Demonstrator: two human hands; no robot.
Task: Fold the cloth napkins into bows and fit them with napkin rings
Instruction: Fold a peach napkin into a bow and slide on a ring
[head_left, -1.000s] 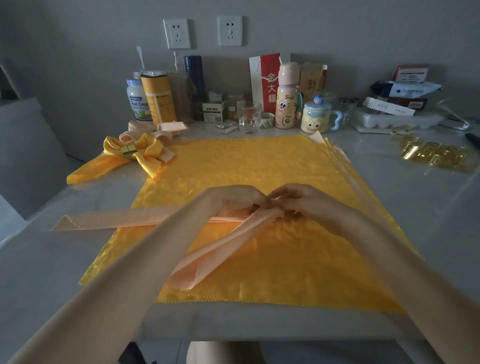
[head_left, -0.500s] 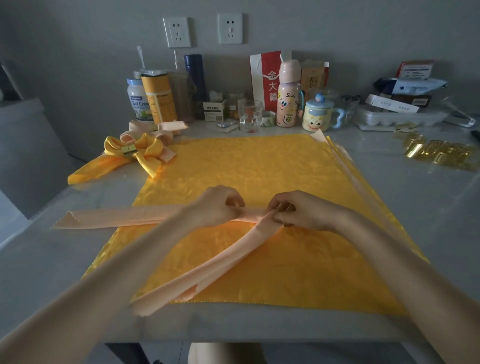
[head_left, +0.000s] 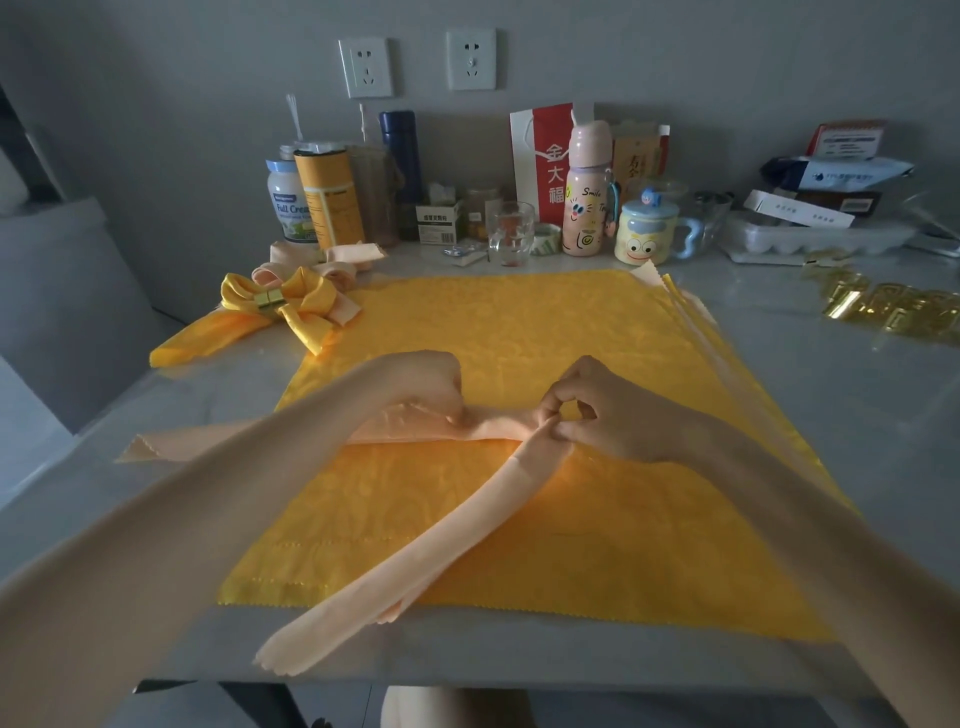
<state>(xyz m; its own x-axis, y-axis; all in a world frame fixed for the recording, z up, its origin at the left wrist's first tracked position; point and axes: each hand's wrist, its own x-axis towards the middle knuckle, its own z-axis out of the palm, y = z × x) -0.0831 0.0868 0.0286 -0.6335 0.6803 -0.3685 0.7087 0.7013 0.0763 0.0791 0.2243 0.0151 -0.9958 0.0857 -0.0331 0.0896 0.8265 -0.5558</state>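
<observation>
Hands have drawn apart along the peach napkin (head_left: 452, 525), a long folded strip lying on the yellow cloth (head_left: 519, 322). Curled fingers of the left hand (head_left: 421, 387) grip its flat stretch, while the right hand (head_left: 602, 410) pinches the bend between thumb and forefinger. The slanting tail now reaches past the cloth's near edge onto the table (head_left: 857, 415). A finished bow (head_left: 283, 306) sits far left.

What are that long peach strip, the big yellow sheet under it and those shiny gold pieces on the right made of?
The long peach napkin strip looks like soft matte woven cloth, with zigzag-cut ends. The large yellow square cloth seems a satiny fabric: faint sheen, woven-in pattern. The shiny gold napkin rings look like polished metal, possibly plated plastic, given bright glints.
</observation>
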